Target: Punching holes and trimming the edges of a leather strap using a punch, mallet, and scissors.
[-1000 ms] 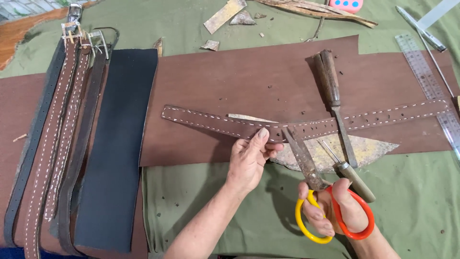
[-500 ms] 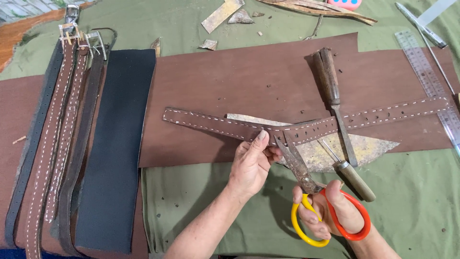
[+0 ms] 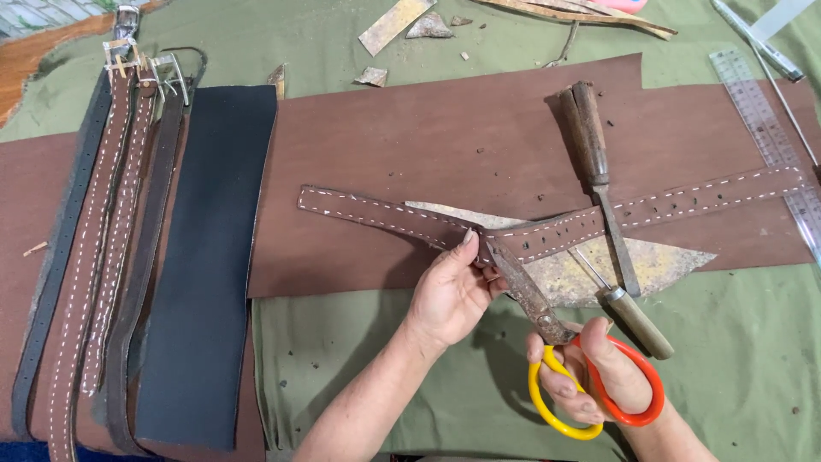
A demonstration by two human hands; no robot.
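My left hand (image 3: 451, 291) pinches a brown stitched leather belt strap (image 3: 385, 216) near its middle, lifting it slightly off a large brown leather sheet (image 3: 410, 137). My right hand (image 3: 599, 376) grips scissors (image 3: 547, 329) with one yellow and one orange handle loop. The rusty blades point up-left and meet the strap just beside my left fingers. The strap runs from left of centre to the far right, with white stitching and punched holes.
A wooden-handled chisel (image 3: 590, 145) and an awl (image 3: 633, 316) lie over the strap and a rusty metal plate (image 3: 633, 261). Several belts with buckles (image 3: 111, 214) and a black leather panel (image 3: 209, 257) lie at left. A clear ruler (image 3: 765, 128) sits at right, scraps at top.
The scissors moved up-left until the blades reached the strap at my left fingers. The strap's left part shifted and rose slightly under my left hand.
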